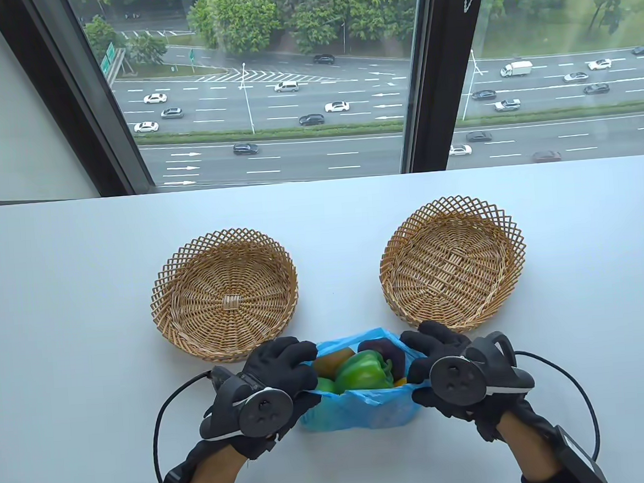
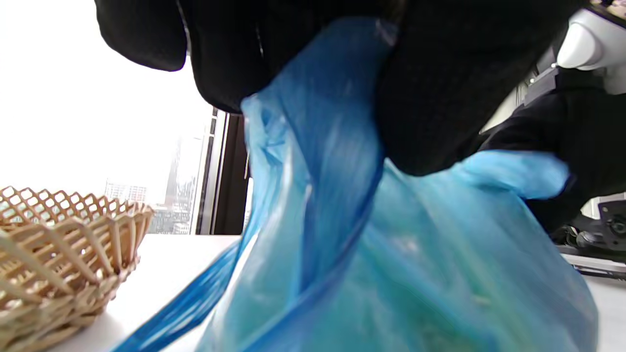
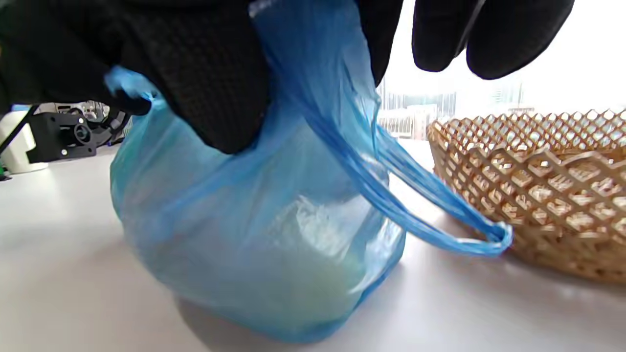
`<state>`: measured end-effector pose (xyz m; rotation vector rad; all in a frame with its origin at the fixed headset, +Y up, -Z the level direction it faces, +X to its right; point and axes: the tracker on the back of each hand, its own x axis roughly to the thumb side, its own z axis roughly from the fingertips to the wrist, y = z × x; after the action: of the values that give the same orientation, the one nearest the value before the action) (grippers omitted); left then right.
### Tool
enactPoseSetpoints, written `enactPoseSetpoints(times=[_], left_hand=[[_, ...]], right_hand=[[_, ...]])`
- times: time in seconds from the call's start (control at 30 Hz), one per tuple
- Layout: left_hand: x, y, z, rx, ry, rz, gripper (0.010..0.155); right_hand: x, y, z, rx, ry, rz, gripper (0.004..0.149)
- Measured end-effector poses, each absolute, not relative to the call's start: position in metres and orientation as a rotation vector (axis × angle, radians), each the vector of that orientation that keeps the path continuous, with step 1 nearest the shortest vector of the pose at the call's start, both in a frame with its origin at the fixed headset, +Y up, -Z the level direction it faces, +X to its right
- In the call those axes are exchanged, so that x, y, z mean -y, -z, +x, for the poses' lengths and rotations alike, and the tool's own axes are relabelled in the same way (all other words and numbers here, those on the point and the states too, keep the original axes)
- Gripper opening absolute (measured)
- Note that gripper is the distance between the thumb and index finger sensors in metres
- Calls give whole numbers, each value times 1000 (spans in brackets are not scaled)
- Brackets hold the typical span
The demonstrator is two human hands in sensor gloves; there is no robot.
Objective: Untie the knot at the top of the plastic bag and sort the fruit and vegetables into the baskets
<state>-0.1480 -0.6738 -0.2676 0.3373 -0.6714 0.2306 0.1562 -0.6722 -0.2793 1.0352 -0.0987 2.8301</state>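
A blue plastic bag (image 1: 361,412) stands near the table's front edge, its mouth held wide. My left hand (image 1: 278,366) grips the bag's left rim and my right hand (image 1: 437,355) grips the right rim. Inside show a green bell pepper (image 1: 364,370), a brown kiwi (image 1: 333,361), a dark purple item (image 1: 385,352) and another green piece (image 1: 324,386). In the left wrist view my fingers (image 2: 430,98) pinch the blue bag (image 2: 391,254). In the right wrist view my fingers (image 3: 215,83) hold the bag (image 3: 254,244), with a loose handle loop (image 3: 469,234) hanging free.
Two wicker baskets sit beyond the bag, with nothing in them: the left basket (image 1: 171,296), also in the left wrist view (image 2: 58,264), and the right basket (image 1: 506,228), also in the right wrist view (image 3: 543,195). Glove cables trail beside each wrist. A window runs behind the table.
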Motion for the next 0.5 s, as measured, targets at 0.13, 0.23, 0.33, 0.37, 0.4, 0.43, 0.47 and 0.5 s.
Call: enactPoseSetpoints(times=[0.13, 0.23, 0.33, 0.37, 0.4, 0.43, 0.47, 0.5], left_hand=[[675, 272, -150, 689, -259, 164, 36], [676, 276, -154, 707, -387, 59, 49], [668, 274, -159, 673, -522, 249, 44], [666, 272, -158, 670, -510, 288, 41], [663, 269, -154, 648, -473, 349, 40], [661, 268, -150, 639, -429, 367, 40], [659, 267, -142, 643, -348, 346, 39], [659, 266, -136, 645, -308, 322, 39]], right_hand=[[670, 277, 155, 25, -2851, 1073, 33], [673, 276, 153, -184, -2911, 1075, 43], [663, 276, 160, -143, -2733, 1009, 55], [660, 276, 161, -45, -2697, 965, 55], [655, 274, 161, 127, -2660, 905, 52], [652, 271, 160, 270, -2642, 860, 46], [648, 268, 155, 436, -2629, 853, 43], [646, 266, 150, 466, -2669, 872, 40]])
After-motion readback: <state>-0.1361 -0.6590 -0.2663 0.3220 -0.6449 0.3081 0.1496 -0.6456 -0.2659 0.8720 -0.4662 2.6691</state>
